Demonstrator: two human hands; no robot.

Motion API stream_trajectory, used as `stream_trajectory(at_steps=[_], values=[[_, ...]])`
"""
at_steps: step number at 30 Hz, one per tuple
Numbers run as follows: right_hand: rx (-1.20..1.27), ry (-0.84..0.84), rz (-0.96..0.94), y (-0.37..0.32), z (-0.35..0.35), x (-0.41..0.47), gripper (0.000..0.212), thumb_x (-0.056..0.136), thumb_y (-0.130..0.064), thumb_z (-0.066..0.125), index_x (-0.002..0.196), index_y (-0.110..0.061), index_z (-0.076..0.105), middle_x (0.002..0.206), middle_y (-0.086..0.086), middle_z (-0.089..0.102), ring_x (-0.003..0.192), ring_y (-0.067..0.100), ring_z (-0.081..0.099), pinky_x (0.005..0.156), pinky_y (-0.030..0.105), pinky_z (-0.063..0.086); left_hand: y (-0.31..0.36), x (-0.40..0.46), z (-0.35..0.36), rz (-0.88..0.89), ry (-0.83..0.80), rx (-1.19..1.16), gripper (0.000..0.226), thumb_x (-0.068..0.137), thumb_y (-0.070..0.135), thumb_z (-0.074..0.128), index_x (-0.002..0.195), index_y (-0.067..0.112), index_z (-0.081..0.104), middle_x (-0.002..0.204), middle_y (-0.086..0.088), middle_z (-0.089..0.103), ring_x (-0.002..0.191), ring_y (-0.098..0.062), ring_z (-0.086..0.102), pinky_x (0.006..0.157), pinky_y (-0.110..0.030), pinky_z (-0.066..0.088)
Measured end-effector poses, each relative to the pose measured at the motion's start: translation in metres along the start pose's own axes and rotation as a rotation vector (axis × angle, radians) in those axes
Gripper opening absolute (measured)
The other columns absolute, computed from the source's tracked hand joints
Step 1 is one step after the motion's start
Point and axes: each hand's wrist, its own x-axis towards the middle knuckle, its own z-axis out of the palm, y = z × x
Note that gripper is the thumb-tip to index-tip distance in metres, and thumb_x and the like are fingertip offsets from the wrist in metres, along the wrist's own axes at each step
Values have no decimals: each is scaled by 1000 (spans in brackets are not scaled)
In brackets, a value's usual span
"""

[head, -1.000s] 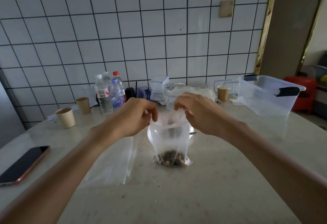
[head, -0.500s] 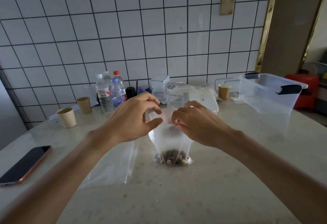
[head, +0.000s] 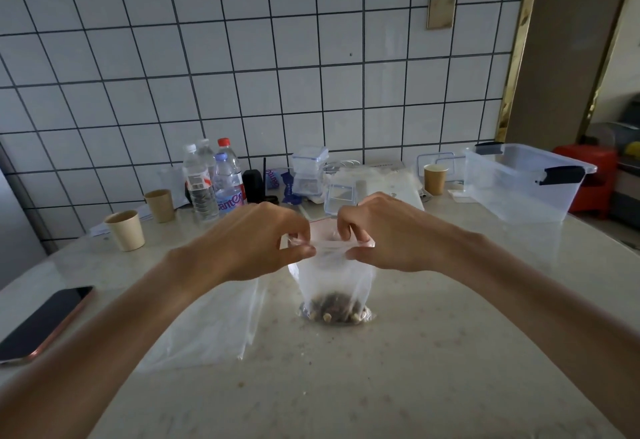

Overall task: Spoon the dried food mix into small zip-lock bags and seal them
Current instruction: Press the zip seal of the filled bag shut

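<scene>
Head view: both hands work at the top edge of a small zip-lock bag (head: pixel 335 279) that stands upright on the marble table (head: pixel 433 352). The left hand (head: pixel 256 244) pinches the left end of the bag's top strip between thumb and curled fingers. The right hand (head: pixel 388 234) pinches the right end of the same strip in the same manner. The short span of strip between the two pinch points is stretched flat. Whether the seal is fully closed cannot be told.

Directly below the grip, the bag body hangs down to the table surface. The dried food mix (head: pixel 334 307) lies in the bottom of the bag, well below both pinch points.

Below and to the left of the grip, under the left forearm, a stack of empty bags (head: pixel 204 327) lies flat on the table. Far left of the grip lies a phone (head: pixel 45 321), screen up. Beyond the grip, against the tiled wall, stand water bottles (head: pixel 214 179) and paper cups (head: pixel 125 230). Beyond and to the right of the grip sits a clear storage bin (head: pixel 519 185).
</scene>
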Motion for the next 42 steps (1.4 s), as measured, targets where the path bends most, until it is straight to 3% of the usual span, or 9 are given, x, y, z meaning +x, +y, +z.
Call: stream_trajectory(at_steps=[9,12,16,21,24,28,32,36,42], values=[[-28,-5,-64,0,-3,-1,20,99,-39,61,90,-24,69,81,-17,55,81,11,53,91,37,48,-2,-1,-1,10,-78,8,55,92,72,33,102,35,73,87,28,52,75,4,60,71,-30,56],[65,-11,-31,1,-3,-2,25,100,-34,57,89,-18,73,87,-10,63,85,13,58,89,39,49,-3,1,0,10,-65,-90,40,98,62,39,106,36,69,84,30,54,75,5,62,69,-25,54],[54,-31,-18,2,-5,-4,30,100,-30,55,78,-17,72,82,-8,57,80,11,55,86,39,49,-7,1,-1,40,2,-145,2,103,40,54,102,40,56,85,28,61,73,0,65,69,-26,56],[29,-42,-38,3,-7,-7,30,99,-29,55,76,-20,71,88,-10,56,84,10,54,90,33,45,-5,-2,-6,62,11,-151,20,84,51,46,92,40,61,85,28,61,75,2,65,67,-23,55],[-6,-53,-63,-2,-10,-5,28,98,-31,56,70,-31,57,84,-13,51,80,8,50,87,27,39,1,-1,-9,87,-23,-151,18,81,55,43,87,43,54,83,27,58,75,2,63,66,-22,52],[8,-72,-41,-3,-12,-2,18,97,-29,54,84,-23,65,86,-13,62,84,8,56,83,30,47,6,2,-12,108,-90,-250,5,82,46,52,79,44,54,80,20,62,79,-2,62,62,-17,48],[47,-98,-26,0,-15,-4,5,93,-26,62,96,-26,65,86,-18,63,83,1,58,67,18,39,7,2,-13,104,-153,-344,2,83,44,66,84,42,66,91,22,66,78,-9,65,64,-20,54],[203,-108,-14,-4,-15,-2,10,93,-24,70,102,-28,69,97,-15,69,92,3,64,80,22,52,7,5,-11,103,-84,-404,18,88,34,80,86,44,65,85,16,66,71,-9,65,61,-15,50],[291,-56,-33,-8,-13,4,8,92,-23,75,100,-23,75,95,-12,69,90,3,64,72,13,45,13,12,-15,170,22,-303,31,83,37,85,82,49,56,77,18,61,76,-1,62,62,-9,48]])
